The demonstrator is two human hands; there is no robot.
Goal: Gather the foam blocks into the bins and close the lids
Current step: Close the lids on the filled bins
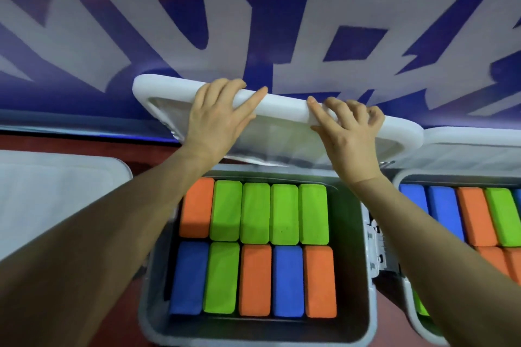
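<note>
- Your left hand [217, 115] grips the raised edge of the white-rimmed, clear plastic lid [282, 104], fingers curled over the rim, thumb extended along it.
- Your right hand [349, 132] grips the same edge further right, fingers hooked over the rim.
- The lid stands tilted up behind the grey rectangular plastic bin [363, 304], which is open.
- Inside that bin the orange, green and blue foam blocks [253, 214] lie packed in two rows of five, touching side by side.
- A second grey bin [406, 284] sits just beside it on the right, also open, holding blue, orange and green blocks.
- A closed white lid [56, 191] shows at left.
- Behind hangs a blue banner with large white lettering [253, 8].
</note>
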